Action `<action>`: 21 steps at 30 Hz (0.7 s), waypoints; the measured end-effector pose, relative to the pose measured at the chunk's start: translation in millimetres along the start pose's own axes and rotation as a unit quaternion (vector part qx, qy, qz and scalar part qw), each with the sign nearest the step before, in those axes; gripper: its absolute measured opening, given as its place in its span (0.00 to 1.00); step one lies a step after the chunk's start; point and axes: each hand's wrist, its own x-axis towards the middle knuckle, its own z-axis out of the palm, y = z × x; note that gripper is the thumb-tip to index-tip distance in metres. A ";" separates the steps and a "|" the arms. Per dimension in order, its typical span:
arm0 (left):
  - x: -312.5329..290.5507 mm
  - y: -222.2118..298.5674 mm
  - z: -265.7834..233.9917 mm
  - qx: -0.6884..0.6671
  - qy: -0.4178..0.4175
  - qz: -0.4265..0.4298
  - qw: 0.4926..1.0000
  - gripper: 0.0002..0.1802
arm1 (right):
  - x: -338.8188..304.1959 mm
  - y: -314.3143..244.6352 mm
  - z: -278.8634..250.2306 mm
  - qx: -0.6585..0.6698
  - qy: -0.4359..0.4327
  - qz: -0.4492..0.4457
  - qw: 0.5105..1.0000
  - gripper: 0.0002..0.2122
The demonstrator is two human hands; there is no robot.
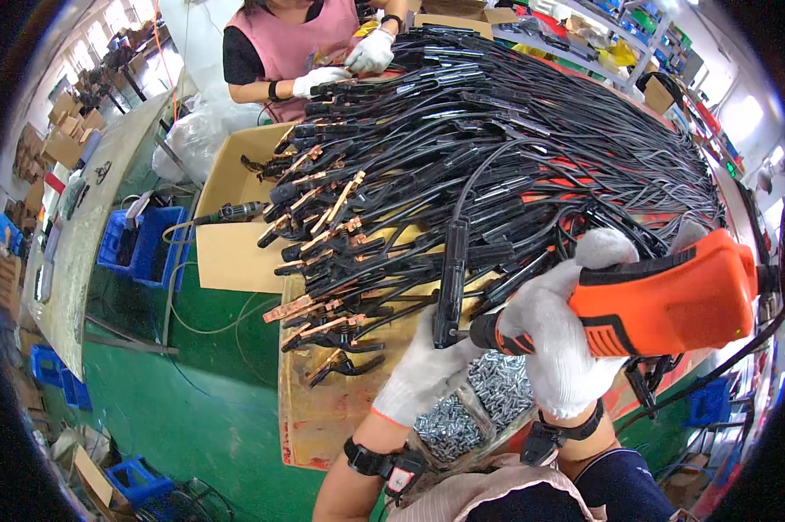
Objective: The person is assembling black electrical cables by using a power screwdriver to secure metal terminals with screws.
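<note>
I stand near and see the person's right hand (559,335) closed around an orange power tool (666,304), with its thin bit (464,333) pointing to the lower end of a black handle (451,274). The left hand (429,370) holds this handle at that same end, above the near side of the desk (318,426), and a black cable (472,187) bends away from its top. I cannot tell if the bit is already touching.

In my judgement, this step needs a firm left grip, so the handle does not turn under the force. The bit should meet the handle straight, not tilted, with steady, light pressure. The left fingertips are quite near the bit, so a slip could hurt them. The loose screws (453,426) lie just below both hands; the wrists should better stay above this pile.
</note>
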 end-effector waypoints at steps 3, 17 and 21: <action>-3.9 11.5 9.2 -0.015 0.025 -0.053 0.998 0.41 | 1.8 -8.3 10.0 0.034 0.083 0.095 0.991 0.27; -5.7 10.3 3.5 0.026 0.010 -0.059 0.998 0.38 | 13.9 0.6 12.6 0.048 0.023 0.055 0.997 0.20; 7.6 -11.0 -18.8 0.087 -0.072 0.038 0.993 0.37 | 14.8 6.8 6.6 0.042 0.029 0.053 0.997 0.18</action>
